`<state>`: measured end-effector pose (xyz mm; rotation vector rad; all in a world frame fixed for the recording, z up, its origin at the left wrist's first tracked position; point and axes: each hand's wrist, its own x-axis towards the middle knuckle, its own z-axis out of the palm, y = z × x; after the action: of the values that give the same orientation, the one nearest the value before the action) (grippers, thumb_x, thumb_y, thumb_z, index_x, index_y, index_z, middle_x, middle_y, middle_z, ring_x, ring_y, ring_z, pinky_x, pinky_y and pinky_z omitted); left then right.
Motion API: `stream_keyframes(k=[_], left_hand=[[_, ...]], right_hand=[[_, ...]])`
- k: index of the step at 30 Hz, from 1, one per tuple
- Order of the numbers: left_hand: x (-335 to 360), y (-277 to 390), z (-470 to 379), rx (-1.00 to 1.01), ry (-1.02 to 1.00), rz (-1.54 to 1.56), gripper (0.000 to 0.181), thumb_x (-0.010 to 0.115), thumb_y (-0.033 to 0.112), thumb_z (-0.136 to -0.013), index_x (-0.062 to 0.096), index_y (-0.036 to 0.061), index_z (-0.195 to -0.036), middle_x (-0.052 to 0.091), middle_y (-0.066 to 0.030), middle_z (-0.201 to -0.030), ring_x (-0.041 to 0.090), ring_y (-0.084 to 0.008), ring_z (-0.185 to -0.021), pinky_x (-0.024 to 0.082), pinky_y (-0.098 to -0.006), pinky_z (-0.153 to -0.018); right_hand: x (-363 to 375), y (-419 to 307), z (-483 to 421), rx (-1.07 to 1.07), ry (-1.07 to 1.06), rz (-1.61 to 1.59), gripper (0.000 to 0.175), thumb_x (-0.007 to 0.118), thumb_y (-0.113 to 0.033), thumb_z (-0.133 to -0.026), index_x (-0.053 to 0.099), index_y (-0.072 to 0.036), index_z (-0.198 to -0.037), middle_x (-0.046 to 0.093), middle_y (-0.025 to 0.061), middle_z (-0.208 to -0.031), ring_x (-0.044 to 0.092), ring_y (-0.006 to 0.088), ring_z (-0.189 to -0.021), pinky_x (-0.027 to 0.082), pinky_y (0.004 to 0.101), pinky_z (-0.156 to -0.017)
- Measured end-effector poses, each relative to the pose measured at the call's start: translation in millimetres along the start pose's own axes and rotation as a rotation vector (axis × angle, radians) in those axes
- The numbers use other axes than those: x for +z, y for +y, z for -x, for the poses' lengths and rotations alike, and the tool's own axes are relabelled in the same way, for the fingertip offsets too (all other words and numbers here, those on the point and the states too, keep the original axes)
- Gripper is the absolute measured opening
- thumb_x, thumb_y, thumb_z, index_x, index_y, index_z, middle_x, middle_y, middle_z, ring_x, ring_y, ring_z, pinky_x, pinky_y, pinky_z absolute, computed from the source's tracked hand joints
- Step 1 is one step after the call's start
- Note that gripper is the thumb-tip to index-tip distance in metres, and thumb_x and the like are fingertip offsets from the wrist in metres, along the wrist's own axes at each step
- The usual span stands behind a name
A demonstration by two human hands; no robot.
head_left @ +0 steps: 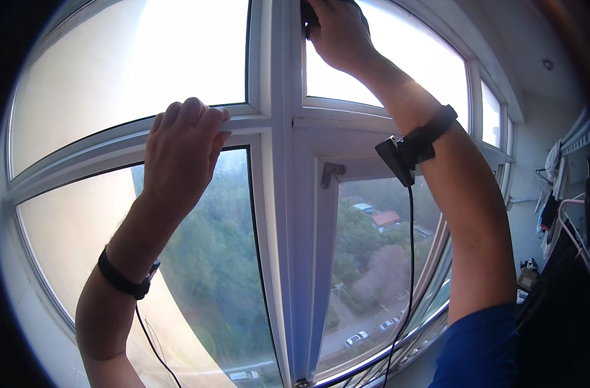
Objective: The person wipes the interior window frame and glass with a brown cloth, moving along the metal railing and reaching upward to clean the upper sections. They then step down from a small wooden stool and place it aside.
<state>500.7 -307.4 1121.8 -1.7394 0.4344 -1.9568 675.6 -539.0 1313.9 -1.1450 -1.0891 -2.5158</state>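
Observation:
My left hand [181,150] is raised, its fingers hooked over the white horizontal rail [125,141] between the upper and lower left window panes. Higher up, at the top edge of the view, my right hand [341,36] holds a dark object [312,18], possibly a cloth, against or close to the upper right pane [421,63]. The hand covers much of that object and the picture cuts it off, so I cannot tell exactly what it is. Between the two hands runs a thick white vertical window post [284,160].
Black straps hold small devices on my left wrist [122,279] and right forearm [416,140], with cables [410,271] hanging down. A lower right sash [324,271] bears a metal corner bracket [332,174]. Clothes and hangers [552,199] hang at the right. Trees and parked cars lie far below outside.

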Motion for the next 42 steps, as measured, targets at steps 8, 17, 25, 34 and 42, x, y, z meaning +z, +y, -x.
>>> stream_keyframes(k=[8, 17, 25, 34, 42], left_hand=[[6, 0, 6, -0.052, -0.036, 0.007, 0.020, 0.084, 0.016, -0.095, 0.069, 0.0106, -0.106, 0.060, -0.0042, -0.094, 0.059, -0.0200, -0.087, 0.052, -0.0396, -0.081], [3, 5, 1, -0.104, -0.112, 0.010, 0.016, 0.081, 0.016, -0.098, 0.071, 0.0093, -0.107, 0.063, -0.0057, -0.097, 0.063, -0.0217, -0.093, 0.055, -0.0404, -0.090], [6, -11, 17, -0.083, -0.094, 0.033, 0.015, 0.081, 0.014, -0.098, 0.073, 0.0086, -0.109, 0.066, -0.0062, -0.096, 0.066, -0.0213, -0.091, 0.057, -0.0409, -0.088], [-3, -20, 24, 0.018, -0.084, 0.014, 0.027, 0.075, -0.001, -0.100, 0.067, 0.0131, -0.121, 0.068, -0.0111, -0.104, 0.070, -0.0276, -0.102, 0.061, -0.0424, -0.087], [-6, -16, 27, 0.003, -0.118, -0.061, 0.023, 0.077, 0.005, -0.100, 0.068, 0.0110, -0.121, 0.068, -0.0105, -0.102, 0.071, -0.0261, -0.101, 0.063, -0.0415, -0.086]], right_hand=[[28, 22, -30, 0.149, -0.245, 0.066, 0.046, 0.061, -0.022, -0.100, 0.062, -0.012, -0.144, 0.069, 0.0168, -0.136, 0.064, 0.0371, -0.132, 0.053, 0.0527, -0.110], [45, 42, -55, 0.237, -0.356, 0.074, 0.047, 0.060, -0.023, -0.101, 0.058, -0.012, -0.147, 0.065, 0.0212, -0.141, 0.065, 0.0432, -0.128, 0.054, 0.0568, -0.108], [65, 115, -9, 0.192, -0.294, -0.064, 0.031, 0.054, -0.029, -0.110, 0.062, -0.015, -0.136, 0.067, 0.0190, -0.136, 0.069, 0.0433, -0.120, 0.054, 0.0604, -0.100], [82, 308, 88, 0.715, -0.242, -0.672, 0.016, 0.054, -0.023, -0.107, 0.059, -0.009, -0.114, 0.064, 0.0161, -0.102, 0.060, 0.0366, -0.088, 0.048, 0.0500, -0.083], [-31, 326, 193, 0.838, -0.428, -0.202, 0.055, 0.048, -0.012, -0.108, 0.044, -0.013, -0.163, 0.071, 0.0041, -0.117, 0.068, 0.0150, -0.088, 0.057, 0.0337, -0.082]])
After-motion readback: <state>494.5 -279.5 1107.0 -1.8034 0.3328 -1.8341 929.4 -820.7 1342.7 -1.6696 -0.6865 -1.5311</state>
